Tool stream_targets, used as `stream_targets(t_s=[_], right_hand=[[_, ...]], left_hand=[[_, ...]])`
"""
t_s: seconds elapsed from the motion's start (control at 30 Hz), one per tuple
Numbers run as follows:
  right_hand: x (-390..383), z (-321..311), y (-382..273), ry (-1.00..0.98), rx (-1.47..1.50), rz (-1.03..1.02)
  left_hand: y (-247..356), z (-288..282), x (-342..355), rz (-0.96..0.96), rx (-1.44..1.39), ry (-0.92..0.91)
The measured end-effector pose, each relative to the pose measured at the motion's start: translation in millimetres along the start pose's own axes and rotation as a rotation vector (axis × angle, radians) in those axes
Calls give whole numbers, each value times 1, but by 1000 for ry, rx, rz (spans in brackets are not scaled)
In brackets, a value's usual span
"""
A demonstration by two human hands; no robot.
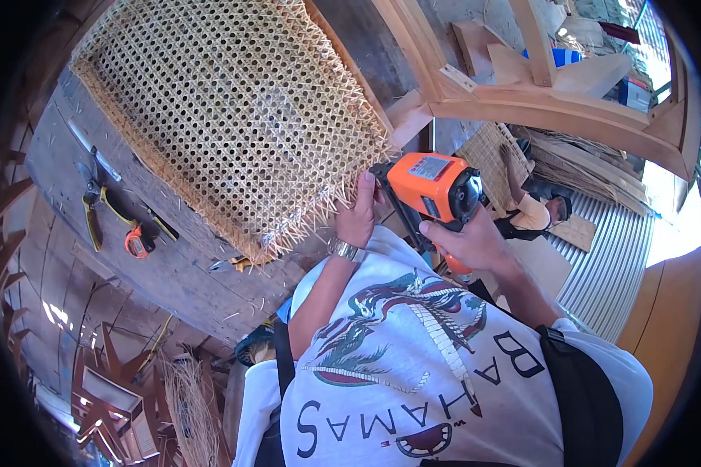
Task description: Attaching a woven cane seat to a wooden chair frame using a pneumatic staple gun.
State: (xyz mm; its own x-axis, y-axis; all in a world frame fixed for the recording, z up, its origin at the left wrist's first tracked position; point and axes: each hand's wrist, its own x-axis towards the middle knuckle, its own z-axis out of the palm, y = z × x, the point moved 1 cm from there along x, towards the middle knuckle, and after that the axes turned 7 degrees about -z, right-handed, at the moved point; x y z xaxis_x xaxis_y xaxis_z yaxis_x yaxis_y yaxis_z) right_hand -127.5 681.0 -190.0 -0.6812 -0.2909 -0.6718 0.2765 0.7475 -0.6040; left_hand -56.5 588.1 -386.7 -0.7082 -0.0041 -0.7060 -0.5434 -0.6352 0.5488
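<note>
My right hand [467, 237] is wrapped round the grip of an orange and black nail gun [426, 185]. The gun's dark nose is at the near right corner of a woven cane panel [234, 109]. At that same edge, my left hand [358, 216] pinches the frayed cane ends, its thumb up beside the nose of the gun. Loose cane strands stick out along the panel's near and right edges, and a strip of the wooden frame [346, 58] shows along its right side. My left fingers are partly hidden under the edge.
The panel lies on a worn wooden table [156, 272]. On it are yellow-handled snips [93, 202], an orange tape measure [139, 243] and pliers [237, 265]. A curved wooden frame [553, 105] stands at the right. Beyond it, another person [533, 214] handles a woven sheet [491, 159].
</note>
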Motion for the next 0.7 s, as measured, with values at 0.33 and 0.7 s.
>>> stream_targets(t_s=[0.33, 0.7], right_hand=[[8, 12, -11, 28, -19, 196], [12, 20, -15, 66, -59, 137]], left_hand=[[-19, 0, 8, 22, -26, 13], [-19, -6, 7, -52, 145, -62]])
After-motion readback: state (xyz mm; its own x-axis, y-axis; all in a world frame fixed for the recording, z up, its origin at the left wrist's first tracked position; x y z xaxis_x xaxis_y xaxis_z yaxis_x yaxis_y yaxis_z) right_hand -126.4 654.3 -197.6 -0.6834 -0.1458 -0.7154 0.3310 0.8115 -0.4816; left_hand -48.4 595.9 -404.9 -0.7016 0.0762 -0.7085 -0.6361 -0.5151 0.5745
